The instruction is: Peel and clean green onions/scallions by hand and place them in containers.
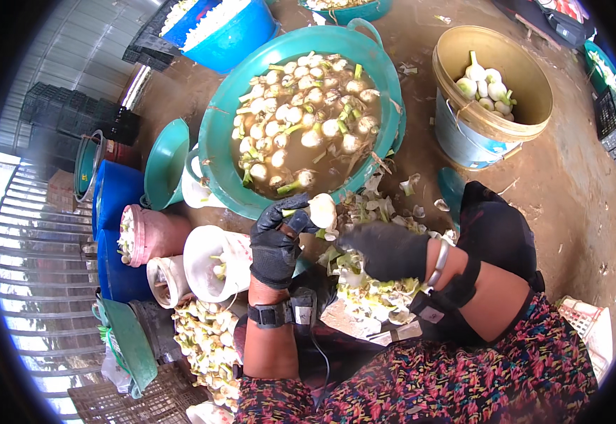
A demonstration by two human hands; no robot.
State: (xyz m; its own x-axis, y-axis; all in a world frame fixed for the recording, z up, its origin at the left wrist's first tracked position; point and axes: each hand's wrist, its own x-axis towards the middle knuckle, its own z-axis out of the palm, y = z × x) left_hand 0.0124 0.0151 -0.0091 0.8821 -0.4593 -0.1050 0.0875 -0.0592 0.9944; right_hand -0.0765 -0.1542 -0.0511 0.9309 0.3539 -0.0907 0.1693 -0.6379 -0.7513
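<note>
In a black glove, my left hand grips a white garlic bulb, its green stem lying in the fingers. My right hand, gloved too, is just right of the bulb; its fingers are smeared by motion, and whether they hold anything cannot be made out. Just beyond both hands stands a big green tub of murky water with many garlic bulbs floating in it. Pale peelings and green trimmings are heaped below my right hand.
A bucket with several peeled bulbs stands at the far right. Blue tubs are at the back. On the left are a white bucket, a pink bucket and a pile of trimmings. Black crates sit at the right edge.
</note>
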